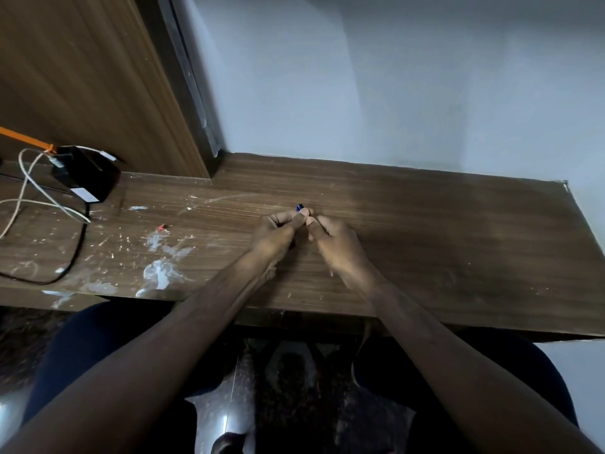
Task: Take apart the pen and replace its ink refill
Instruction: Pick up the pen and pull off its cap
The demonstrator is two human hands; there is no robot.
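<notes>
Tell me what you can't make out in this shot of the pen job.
Head view only:
- Pen: only a blue tip shows; the left hand and right hand cover the rest.
- Refill: hidden or too small to find.
- Small red bit on the desk: too small to identify.
- Orange strip: cut off at the left edge.

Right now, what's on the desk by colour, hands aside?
Blue: 1, pen part pinched in the left hand, right hand beside it
Red: 1, small bit
Black: 1, box
White: 1, cable
Total: 4
</notes>
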